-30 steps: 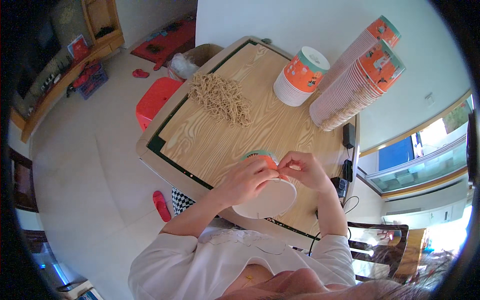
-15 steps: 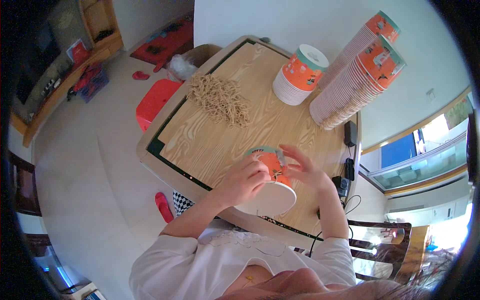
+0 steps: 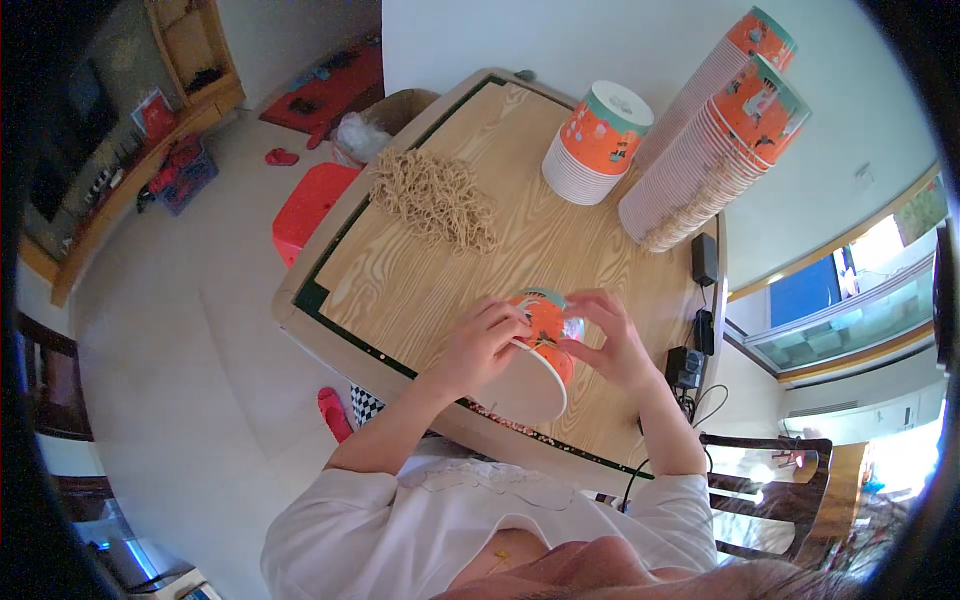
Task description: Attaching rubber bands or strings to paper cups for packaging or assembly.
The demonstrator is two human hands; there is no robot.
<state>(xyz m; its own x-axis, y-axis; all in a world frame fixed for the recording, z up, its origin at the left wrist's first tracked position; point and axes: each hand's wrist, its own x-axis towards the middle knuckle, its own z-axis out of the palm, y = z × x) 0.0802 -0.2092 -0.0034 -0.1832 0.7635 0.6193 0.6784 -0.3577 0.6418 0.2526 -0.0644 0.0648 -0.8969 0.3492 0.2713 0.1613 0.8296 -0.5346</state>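
1. I've got both hands on one orange paper cup [image 3: 540, 345] near the table's [image 3: 400, 270] front edge, just ahead of my chest.
2. Left hand [image 3: 478, 345] is clamped round the cup's side from the left; right hand [image 3: 608, 345] pinches at its base end from the right.
3. The cup lies tipped over: long axis runs from the base, up and away between my fingertips, down to the wide white mouth facing me. Both hands are on it, the left holding the body.
4. Something small and pale sits at the base under my right fingertips; too blurred to name.
5. Inside the cup: looks empty, though I only see the mouth at a slant.
6. Farther off, a heap of dry noodles [image 3: 435, 195] lies bare on the wood.
7. Far right: a short cup stack [image 3: 595, 140] standing upside down, and long stacks [image 3: 715, 130] leaning on the wall.
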